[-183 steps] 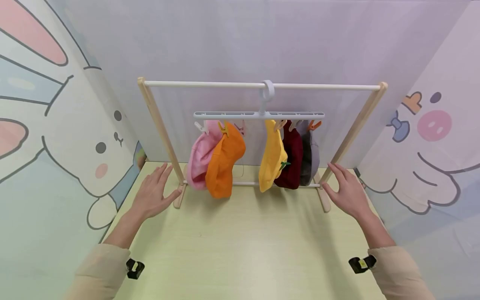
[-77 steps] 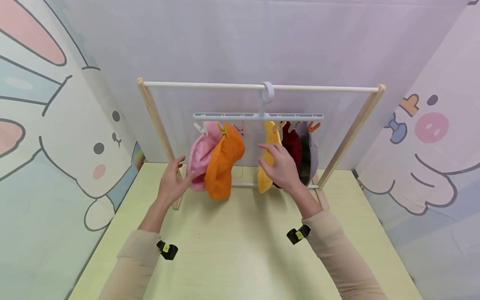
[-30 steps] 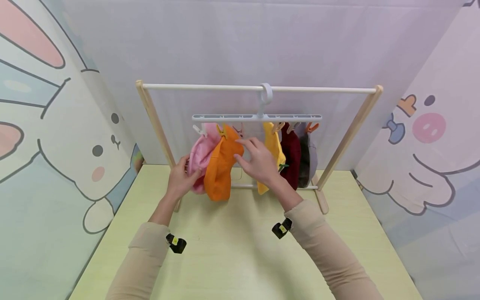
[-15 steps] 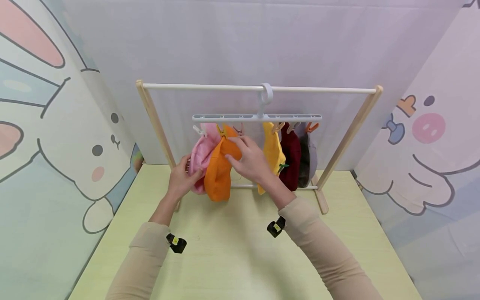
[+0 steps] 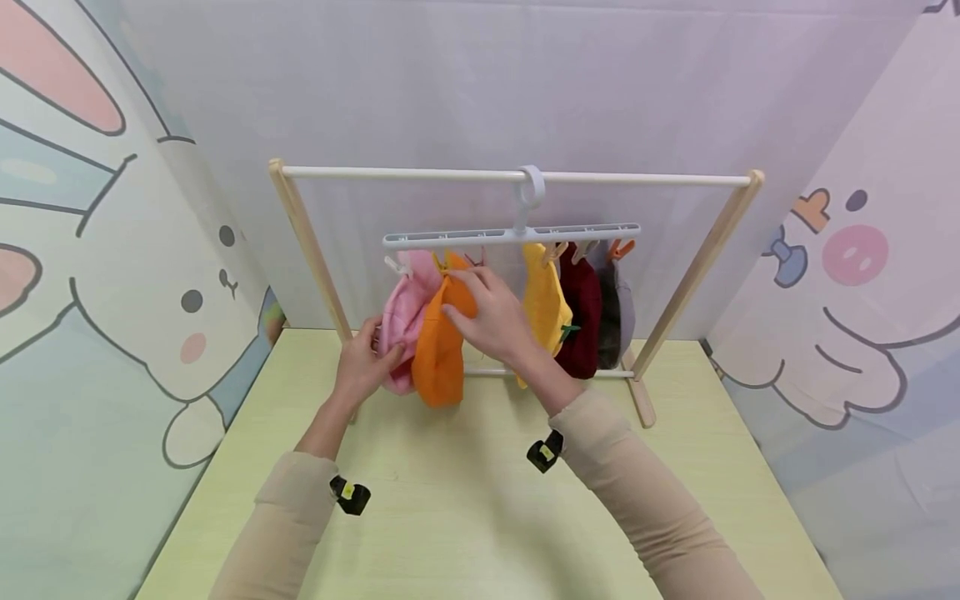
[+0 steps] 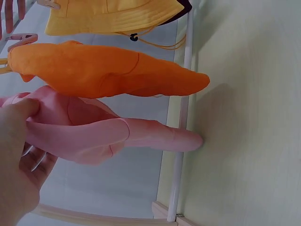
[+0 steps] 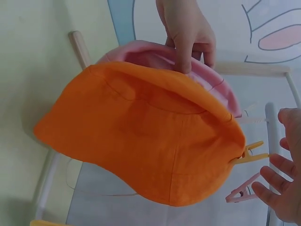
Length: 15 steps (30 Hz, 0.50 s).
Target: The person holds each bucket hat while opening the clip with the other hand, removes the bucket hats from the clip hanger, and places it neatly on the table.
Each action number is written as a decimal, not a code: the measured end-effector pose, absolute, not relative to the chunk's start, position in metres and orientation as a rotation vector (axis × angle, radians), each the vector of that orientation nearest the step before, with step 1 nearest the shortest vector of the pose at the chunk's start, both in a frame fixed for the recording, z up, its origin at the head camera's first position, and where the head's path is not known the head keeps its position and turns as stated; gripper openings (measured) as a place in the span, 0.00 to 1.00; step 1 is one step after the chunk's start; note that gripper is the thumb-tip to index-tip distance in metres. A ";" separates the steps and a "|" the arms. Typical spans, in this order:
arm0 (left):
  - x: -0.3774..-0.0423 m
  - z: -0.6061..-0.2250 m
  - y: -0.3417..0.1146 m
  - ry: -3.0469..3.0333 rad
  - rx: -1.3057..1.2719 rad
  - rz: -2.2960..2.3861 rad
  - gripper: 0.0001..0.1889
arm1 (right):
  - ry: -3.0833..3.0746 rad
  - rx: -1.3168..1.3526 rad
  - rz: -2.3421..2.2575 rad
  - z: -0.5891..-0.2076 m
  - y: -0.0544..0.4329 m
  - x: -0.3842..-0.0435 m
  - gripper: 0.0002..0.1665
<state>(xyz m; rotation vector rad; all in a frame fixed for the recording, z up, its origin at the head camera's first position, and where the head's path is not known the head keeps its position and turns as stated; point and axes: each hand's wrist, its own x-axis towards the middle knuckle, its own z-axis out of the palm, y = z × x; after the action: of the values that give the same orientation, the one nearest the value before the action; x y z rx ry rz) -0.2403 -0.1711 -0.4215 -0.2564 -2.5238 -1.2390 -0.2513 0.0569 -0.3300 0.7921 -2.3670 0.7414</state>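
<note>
A pink hat (image 5: 405,304) and an orange hat (image 5: 437,354) hang from the left half of a pale blue clip hanger (image 5: 450,239). My left hand (image 5: 362,367) grips the pink hat at its near left side, thumb in front and fingers behind. My right hand (image 5: 491,317) is beside the upper part of the orange hat, its fingers parted near the yellow clip (image 7: 254,154) that pinches this hat. Nothing is between those fingers in the right wrist view. A white clip (image 5: 396,267) holds the pink hat; a pink clip (image 7: 242,189) hangs without a hat.
A yellow hat (image 5: 543,308), a maroon hat (image 5: 582,312) and a grey-lavender hat (image 5: 625,308) hang on the hanger's right half. The hanger hooks over the white rail (image 5: 360,173) of a wooden-legged rack standing on a pale table (image 5: 442,492). Printed cloth walls flank both sides.
Both hands have come inward from beside the rack. My left hand has taken hold of the pink hat; my right has moved left to the orange hat. The hanger now dips slightly left.
</note>
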 end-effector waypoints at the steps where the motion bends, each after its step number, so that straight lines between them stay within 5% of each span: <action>1: -0.240 -0.422 -0.171 -2.526 -0.258 -1.245 0.26 | -2.362 0.789 0.738 -0.330 0.056 -0.251 0.27; 15: -0.229 -0.419 -0.166 -2.582 -0.253 -1.294 0.18 | -2.330 0.788 0.743 -0.323 0.045 -0.249 0.26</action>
<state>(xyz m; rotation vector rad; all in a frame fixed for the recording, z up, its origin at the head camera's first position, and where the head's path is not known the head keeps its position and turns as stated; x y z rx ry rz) -0.2295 -0.1663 -0.4187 -0.2533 -2.5816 -1.2937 -0.2488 0.0445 -0.3226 0.7878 -2.3300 0.7427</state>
